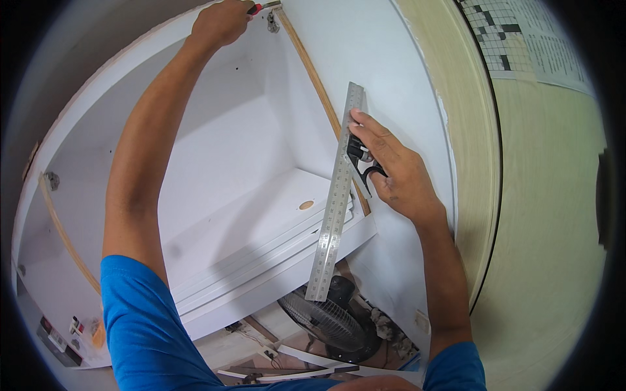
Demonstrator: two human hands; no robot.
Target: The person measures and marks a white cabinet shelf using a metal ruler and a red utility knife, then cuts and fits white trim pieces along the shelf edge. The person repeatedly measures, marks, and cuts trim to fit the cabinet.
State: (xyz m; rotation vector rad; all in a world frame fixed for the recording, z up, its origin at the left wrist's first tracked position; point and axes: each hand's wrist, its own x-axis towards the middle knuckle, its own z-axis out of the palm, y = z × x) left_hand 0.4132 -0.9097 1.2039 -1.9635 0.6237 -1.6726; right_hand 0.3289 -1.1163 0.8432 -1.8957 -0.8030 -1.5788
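Note:
High at the top, my left hand (220,23) grips a red-and-black tool (257,8), its type unclear, at the top end of a thin wooden strip (302,52), beside a metal hinge (272,23). My right hand (396,163) holds a combination square, with a long steel ruler (329,241) and a black head (357,151), slanted across the strip along the right edge of a white cabinet (215,117).
Loose white boards (261,241) lie inside the cabinet. A second strip (65,228) stands at left. Below are a black fan (323,319) and scattered scraps. A pale wooden door (541,195) with printed paper (548,39) is at right. Small items sit lower left.

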